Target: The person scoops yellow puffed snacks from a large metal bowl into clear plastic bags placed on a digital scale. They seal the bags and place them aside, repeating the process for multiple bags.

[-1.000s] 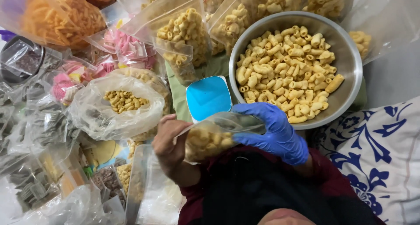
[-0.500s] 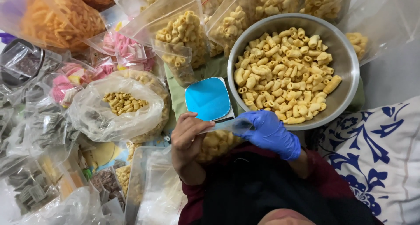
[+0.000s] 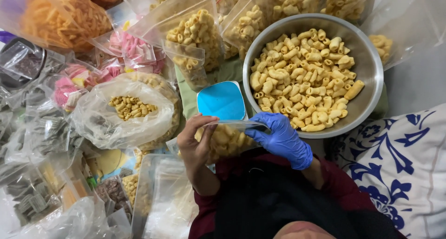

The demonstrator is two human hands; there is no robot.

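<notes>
small clear bag (image 3: pixel 227 139) of yellow puffed snacks: you are holding it at your lap, just below the blue tub (image 3: pixel 221 101). your bare left hand (image 3: pixel 195 143) is pinching its top edge; your gloved right hand (image 3: pixel 281 139) is gripping the opposite end. steel bowl (image 3: pixel 371 71) of snacks is sitting just beyond.

Bare left hand (image 3: pixel 197 143), blue-gloved right hand (image 3: pixel 281 139), maroon sleeves (image 3: pixel 332 183).

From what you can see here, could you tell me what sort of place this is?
Probably a small snack-packing spot, perhaps in a home: a steel bowl heaped with tube snacks, many filled clear bags around it, and both hands holding a small bag of them.
</notes>
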